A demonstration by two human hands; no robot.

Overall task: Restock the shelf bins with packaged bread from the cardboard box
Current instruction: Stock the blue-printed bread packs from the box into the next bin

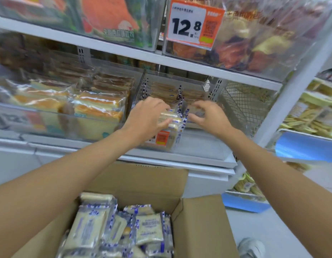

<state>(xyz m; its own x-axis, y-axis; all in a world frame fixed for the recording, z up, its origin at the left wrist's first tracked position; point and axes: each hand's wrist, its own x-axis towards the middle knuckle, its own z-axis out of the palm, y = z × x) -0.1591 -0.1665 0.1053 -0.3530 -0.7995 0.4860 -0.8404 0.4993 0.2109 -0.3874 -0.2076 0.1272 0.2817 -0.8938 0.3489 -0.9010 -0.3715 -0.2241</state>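
Head view: white store shelf (180,160); left hand (146,117) grips bread packs (172,121) over clear bin (198,143); right hand (209,117) grip unclear.

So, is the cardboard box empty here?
No, the cardboard box holds many bread packs in blue-and-white wrappers, piled close to its rim.

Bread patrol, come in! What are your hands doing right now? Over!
Left hand grips bread packs at the clear bin. Right hand beside them, grip unclear. Cardboard box holds plenty more. Nothing blocking.
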